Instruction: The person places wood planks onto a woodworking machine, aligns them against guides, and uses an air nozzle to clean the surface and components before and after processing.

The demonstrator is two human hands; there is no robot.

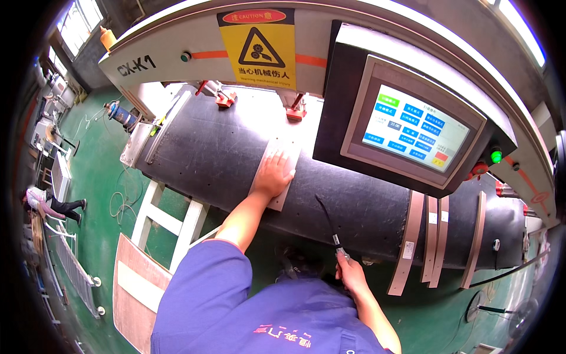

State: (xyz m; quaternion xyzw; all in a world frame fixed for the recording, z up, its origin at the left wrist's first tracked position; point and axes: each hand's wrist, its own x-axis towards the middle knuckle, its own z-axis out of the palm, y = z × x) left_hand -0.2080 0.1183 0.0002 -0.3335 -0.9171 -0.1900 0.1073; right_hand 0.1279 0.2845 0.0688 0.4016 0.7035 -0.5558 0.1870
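Right now the left hand (272, 175) lies flat, palm down with fingers spread and nothing clenched in its grip, on a pale grey rectangular panel (276, 154) that rests on the broad black belt (212, 153) of a large machine. The panel runs lengthwise away from the person, its far end toward the machine's mouth, just short of two red clamps (226, 99) mounted under the grey arched housing (177, 44). The right hand (351, 272) sits lower and nearer the body, its grip clenched around a thin black tool (328, 221) with a small silvery collar; the tool's slim tip slants up and left over the near edge of the belt, apart from the panel. Above the right hand hangs a boxed touch screen (415, 125) showing blue buttons, with a green lamp (496, 156) beside it. A yellow warning sign (257, 47) is fixed to the housing. Several narrow wooden strips (408, 242) lean against the belt's near side at the right. Beside the blue sleeve (206, 283) on the left, a brown board (132, 289) and a white frame (171, 221) stand on the green floor (100, 177), where another person (50, 205) crouches far off.
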